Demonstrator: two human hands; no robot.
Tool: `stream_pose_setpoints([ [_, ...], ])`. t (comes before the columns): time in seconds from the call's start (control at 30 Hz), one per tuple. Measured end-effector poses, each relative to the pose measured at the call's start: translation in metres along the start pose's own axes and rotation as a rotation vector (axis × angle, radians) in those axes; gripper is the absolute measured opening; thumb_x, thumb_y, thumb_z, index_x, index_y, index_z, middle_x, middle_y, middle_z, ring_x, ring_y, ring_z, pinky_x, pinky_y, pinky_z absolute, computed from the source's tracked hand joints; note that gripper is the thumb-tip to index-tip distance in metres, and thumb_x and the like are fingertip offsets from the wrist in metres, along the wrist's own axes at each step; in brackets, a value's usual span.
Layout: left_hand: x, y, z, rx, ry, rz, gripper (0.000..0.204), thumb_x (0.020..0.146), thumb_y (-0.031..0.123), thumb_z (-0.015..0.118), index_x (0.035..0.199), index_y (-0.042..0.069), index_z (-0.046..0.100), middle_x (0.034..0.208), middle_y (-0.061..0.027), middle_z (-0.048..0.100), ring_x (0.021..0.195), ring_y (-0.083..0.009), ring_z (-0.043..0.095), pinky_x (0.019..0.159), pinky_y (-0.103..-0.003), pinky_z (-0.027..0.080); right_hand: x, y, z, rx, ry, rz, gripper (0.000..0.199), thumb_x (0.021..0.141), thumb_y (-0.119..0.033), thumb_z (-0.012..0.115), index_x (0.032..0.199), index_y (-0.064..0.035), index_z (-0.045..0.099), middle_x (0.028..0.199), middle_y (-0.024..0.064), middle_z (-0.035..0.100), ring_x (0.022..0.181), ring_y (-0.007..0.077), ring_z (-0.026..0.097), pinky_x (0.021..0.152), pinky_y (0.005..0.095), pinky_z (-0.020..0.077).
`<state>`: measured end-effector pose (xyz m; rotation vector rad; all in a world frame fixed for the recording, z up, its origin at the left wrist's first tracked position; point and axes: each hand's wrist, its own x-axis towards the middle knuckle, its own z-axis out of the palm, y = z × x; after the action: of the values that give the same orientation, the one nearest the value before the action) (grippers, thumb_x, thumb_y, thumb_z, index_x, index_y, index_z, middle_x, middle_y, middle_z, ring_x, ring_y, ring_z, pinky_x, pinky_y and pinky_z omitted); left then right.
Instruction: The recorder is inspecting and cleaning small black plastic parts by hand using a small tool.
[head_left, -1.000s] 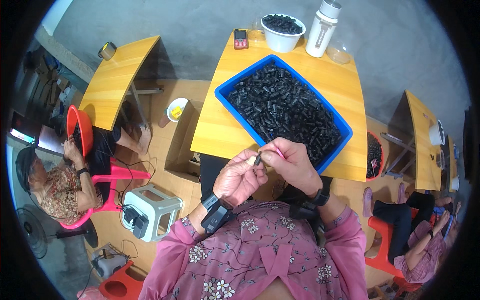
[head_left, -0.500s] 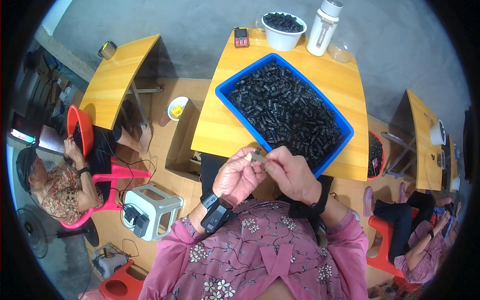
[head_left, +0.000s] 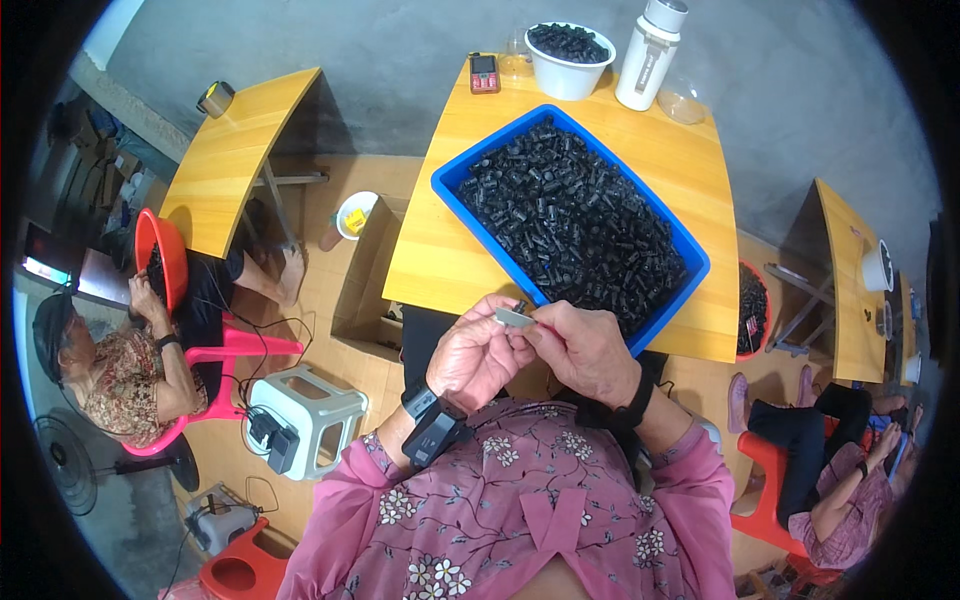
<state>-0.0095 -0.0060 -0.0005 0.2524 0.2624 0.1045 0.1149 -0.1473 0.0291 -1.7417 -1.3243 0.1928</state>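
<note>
My left hand (head_left: 470,352) is closed in a pinch at the near edge of the table, fingertips on a small black plastic piece (head_left: 519,305) that is mostly hidden. Between the thumb and fingers of my right hand (head_left: 590,352) is a small flat grey blade (head_left: 514,318), its face turned up against the black piece. Both hands meet just in front of the near corner of a blue tray (head_left: 484,246). Short black plastic pieces (head_left: 570,210) fill that tray.
On the yellow table (head_left: 430,275) stand a white bowl of black pieces (head_left: 568,78), a white bottle (head_left: 648,60) and a red phone (head_left: 485,75). A cardboard box (head_left: 372,285) and a pale stool (head_left: 325,405) are at left. Co-workers sit on both sides.
The grey blade has tilted so that more of its flat face shows. My right hand has shifted very slightly; the tray and table look the same.
</note>
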Motion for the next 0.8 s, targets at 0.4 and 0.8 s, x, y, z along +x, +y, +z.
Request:
stream_pose_setpoints([
  [0.4, 0.000, -0.002, 0.003, -0.018, 0.003, 0.067, 0.017, 0.095, 0.006, 0.056, 0.111, 0.006, 0.058, 0.103, -0.0084, 0.064, 0.092, -0.0191, 0.061, 0.090, -0.038, 0.050, 0.001, 0.004, -0.003, 0.070, -0.029, 0.108, 0.009, 0.093, -0.008, 0.063, 0.098, -0.0034, 0.058, 0.079, 0.0138, 0.068, 0.067, 0.0243, 0.070, 0.058, 0.0319, 0.0527],
  [0.8, -0.001, -0.001, 0.001, 0.014, 0.043, 0.090, 0.020, 0.092, 0.007, 0.061, 0.111, 0.006, 0.059, 0.105, -0.0081, 0.063, 0.096, -0.0223, 0.061, 0.095, -0.044, 0.049, 0.005, -0.001, 0.010, 0.005, 0.053, -0.075, 0.016, 0.090, -0.015, 0.067, 0.096, -0.0063, 0.056, 0.071, 0.0111, 0.064, 0.062, 0.0292, 0.066, 0.054, 0.0373, 0.0510],
])
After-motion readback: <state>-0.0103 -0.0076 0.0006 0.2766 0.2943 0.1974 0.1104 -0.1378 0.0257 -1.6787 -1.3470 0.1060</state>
